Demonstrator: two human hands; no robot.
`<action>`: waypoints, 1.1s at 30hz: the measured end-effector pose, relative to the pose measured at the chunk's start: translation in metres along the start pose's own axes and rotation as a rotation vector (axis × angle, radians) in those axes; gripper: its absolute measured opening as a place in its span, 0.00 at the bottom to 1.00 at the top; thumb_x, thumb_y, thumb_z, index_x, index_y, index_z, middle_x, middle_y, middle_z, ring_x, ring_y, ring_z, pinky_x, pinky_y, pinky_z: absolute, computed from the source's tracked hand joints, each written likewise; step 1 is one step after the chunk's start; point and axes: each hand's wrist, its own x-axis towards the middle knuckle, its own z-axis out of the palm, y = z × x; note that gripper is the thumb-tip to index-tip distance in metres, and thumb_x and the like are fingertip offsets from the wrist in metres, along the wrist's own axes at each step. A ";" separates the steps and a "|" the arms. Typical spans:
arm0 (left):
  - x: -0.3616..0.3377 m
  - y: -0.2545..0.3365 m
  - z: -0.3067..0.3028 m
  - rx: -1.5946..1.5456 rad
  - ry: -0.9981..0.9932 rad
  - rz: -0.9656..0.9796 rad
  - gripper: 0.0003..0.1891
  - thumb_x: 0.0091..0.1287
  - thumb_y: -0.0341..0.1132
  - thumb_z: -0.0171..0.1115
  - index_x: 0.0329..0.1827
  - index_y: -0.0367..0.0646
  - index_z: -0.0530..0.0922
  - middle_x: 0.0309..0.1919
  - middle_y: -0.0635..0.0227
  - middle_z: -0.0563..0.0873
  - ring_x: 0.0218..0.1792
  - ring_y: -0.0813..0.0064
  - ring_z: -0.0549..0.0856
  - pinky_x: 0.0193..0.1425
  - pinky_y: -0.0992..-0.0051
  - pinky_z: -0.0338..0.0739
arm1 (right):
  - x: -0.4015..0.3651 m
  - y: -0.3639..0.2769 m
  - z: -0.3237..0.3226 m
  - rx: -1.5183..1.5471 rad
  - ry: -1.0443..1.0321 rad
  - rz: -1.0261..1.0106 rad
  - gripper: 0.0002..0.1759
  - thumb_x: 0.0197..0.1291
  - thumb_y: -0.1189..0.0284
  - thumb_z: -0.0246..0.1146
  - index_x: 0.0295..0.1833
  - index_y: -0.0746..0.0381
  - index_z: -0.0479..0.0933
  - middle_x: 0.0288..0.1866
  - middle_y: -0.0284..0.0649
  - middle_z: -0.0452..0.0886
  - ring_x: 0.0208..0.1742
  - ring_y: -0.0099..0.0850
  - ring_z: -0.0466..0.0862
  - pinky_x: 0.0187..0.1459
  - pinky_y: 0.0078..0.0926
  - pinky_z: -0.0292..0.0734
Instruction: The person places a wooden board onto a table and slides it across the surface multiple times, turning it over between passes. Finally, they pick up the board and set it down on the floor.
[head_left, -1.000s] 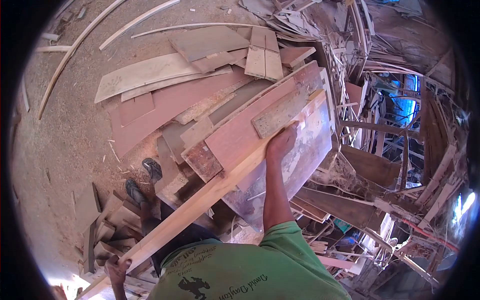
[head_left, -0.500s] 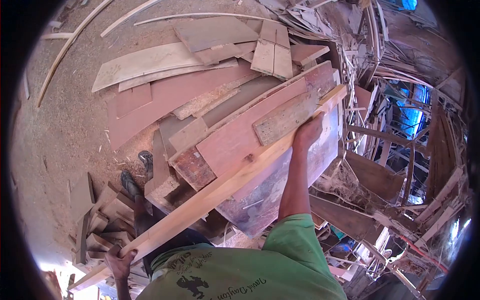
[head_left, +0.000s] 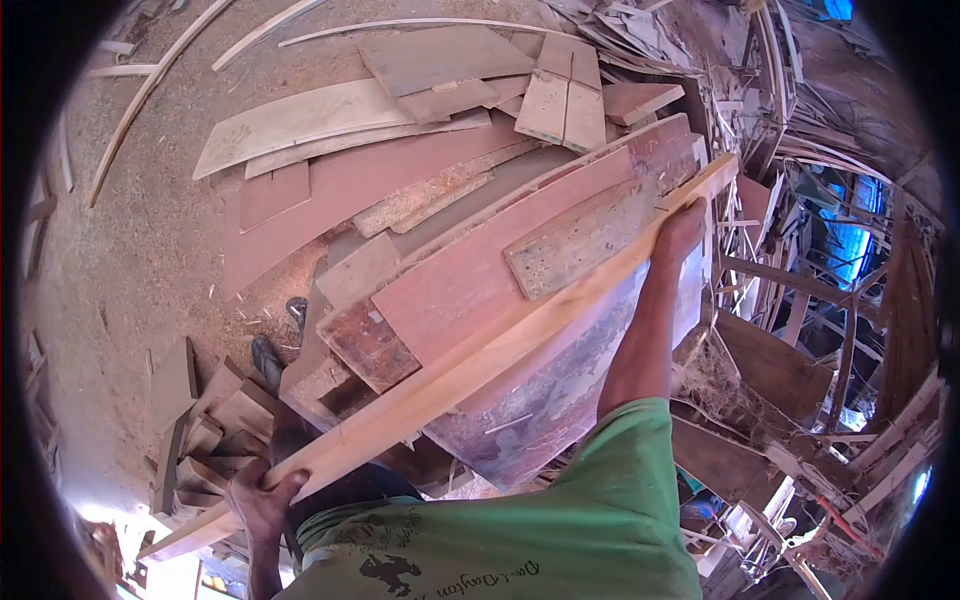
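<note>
A long pale wooden beam (head_left: 450,385) runs diagonally from the lower left to the upper right, across a worn workbench (head_left: 600,345). Near its lower end my left hand (head_left: 262,497) grips it, thumb on top. My right hand (head_left: 682,232) is wrapped round the beam close to its far end, with the fingers partly hidden. Beside the beam, on the bench, lie a short speckled board (head_left: 575,240) and a flat reddish board (head_left: 450,290). A small thin metal-like rod (head_left: 510,424) rests on the bench's near part.
Boards and planks (head_left: 330,125) are piled beyond the bench. Short wood blocks (head_left: 235,415) are heaped at the lower left, next to my foot (head_left: 267,360). Wood scraps and cobwebbed timber (head_left: 730,385) crowd the right side. Long thin strips (head_left: 150,95) lie on the dusty ground.
The beam has shifted towards the upper right, its far end now further right. My right hand has moved right and slightly up with it; my left hand has moved slightly right.
</note>
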 end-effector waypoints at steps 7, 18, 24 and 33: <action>-0.008 0.043 0.004 0.117 0.014 -0.063 0.39 0.49 0.72 0.80 0.28 0.36 0.88 0.20 0.56 0.84 0.25 0.56 0.84 0.38 0.54 0.77 | 0.035 0.019 0.003 0.031 -0.070 0.085 0.45 0.84 0.43 0.40 0.73 0.77 0.76 0.69 0.64 0.82 0.69 0.57 0.82 0.73 0.46 0.71; -0.021 0.051 -0.002 0.041 -0.005 -0.107 0.42 0.52 0.77 0.77 0.32 0.36 0.90 0.26 0.51 0.89 0.33 0.51 0.89 0.47 0.52 0.80 | -0.214 -0.064 -0.011 -0.224 -0.207 0.088 0.39 0.87 0.45 0.28 0.93 0.52 0.48 0.94 0.56 0.45 0.92 0.63 0.45 0.87 0.68 0.39; -0.020 0.055 -0.004 -0.001 0.008 -0.079 0.42 0.51 0.77 0.77 0.29 0.36 0.89 0.24 0.52 0.88 0.32 0.51 0.88 0.46 0.52 0.79 | -0.239 -0.092 -0.005 -0.127 -0.097 0.092 0.38 0.87 0.51 0.33 0.91 0.62 0.53 0.93 0.58 0.50 0.93 0.58 0.44 0.89 0.53 0.40; -0.004 0.081 0.020 0.043 0.007 -0.036 0.39 0.49 0.74 0.80 0.24 0.39 0.83 0.23 0.53 0.85 0.32 0.49 0.88 0.43 0.51 0.78 | -0.195 -0.074 -0.003 -0.083 -0.082 -0.018 0.38 0.86 0.55 0.36 0.87 0.71 0.58 0.90 0.61 0.57 0.91 0.61 0.51 0.89 0.51 0.45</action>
